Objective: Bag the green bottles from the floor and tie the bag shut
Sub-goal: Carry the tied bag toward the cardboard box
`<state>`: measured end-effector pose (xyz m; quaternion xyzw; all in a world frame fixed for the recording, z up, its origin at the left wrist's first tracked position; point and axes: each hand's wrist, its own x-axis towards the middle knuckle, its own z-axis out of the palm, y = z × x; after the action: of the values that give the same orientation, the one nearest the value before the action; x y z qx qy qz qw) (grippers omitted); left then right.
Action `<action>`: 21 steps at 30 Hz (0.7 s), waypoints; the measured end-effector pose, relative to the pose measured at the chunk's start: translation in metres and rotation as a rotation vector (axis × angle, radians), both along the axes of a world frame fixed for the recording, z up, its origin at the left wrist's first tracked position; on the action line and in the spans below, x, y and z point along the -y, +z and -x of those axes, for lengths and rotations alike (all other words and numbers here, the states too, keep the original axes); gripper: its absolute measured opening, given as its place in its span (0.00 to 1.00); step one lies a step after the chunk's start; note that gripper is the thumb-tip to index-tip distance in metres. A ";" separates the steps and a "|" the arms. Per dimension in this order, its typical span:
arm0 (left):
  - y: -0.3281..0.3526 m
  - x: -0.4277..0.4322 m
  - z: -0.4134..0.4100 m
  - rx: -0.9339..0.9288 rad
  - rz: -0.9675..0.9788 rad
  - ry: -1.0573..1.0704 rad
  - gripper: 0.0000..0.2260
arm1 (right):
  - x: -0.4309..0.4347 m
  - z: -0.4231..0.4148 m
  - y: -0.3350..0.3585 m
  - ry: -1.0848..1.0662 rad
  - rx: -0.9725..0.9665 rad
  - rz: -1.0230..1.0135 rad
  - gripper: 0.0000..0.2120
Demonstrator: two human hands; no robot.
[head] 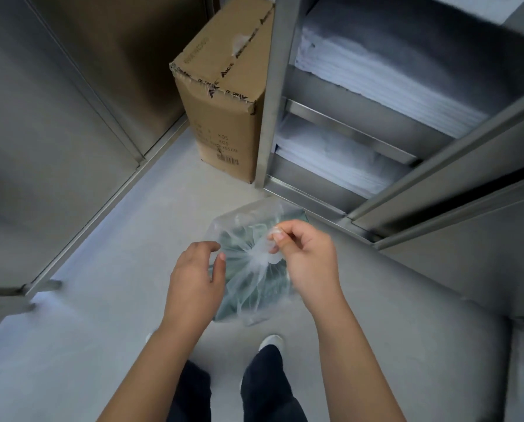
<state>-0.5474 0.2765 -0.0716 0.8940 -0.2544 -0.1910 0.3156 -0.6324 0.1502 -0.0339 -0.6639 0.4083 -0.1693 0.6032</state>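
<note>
Clear plastic bag [254, 275]: holds green bottles [239, 239], over grey floor [102, 300], neck gathered.
Right hand [306, 260]: grip pinched on the bag's twisted neck.
Left hand [196, 278]: grip apart, fingers touching bag's side.

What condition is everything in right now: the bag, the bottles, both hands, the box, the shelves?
Plastic bag: neck gathered into a twist, held above the floor.
Green bottles: inside the bag, blurred.
Right hand: pinching the bag's twisted neck.
Left hand: open, fingers beside the bag.
Cardboard box: upright, taped, top edge torn.
Metal shelves: stacked with folded white sheets.
</note>
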 end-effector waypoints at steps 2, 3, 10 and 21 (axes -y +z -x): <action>0.016 -0.005 0.004 0.017 -0.003 -0.004 0.13 | -0.005 0.004 0.019 0.055 0.003 0.023 0.16; 0.025 -0.009 0.005 0.022 -0.006 -0.003 0.13 | -0.008 0.006 0.028 0.080 0.006 0.029 0.16; 0.068 -0.049 0.013 0.105 -0.041 -0.004 0.12 | -0.034 0.010 0.078 0.184 0.015 0.098 0.15; 0.103 -0.126 -0.031 0.269 -0.162 -0.046 0.14 | -0.087 -0.029 0.122 0.233 0.017 0.111 0.13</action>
<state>-0.5160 0.4023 0.0313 0.9280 -0.2984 -0.0965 0.2011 -0.6033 0.2376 0.0883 -0.7378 0.3132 -0.1263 0.5845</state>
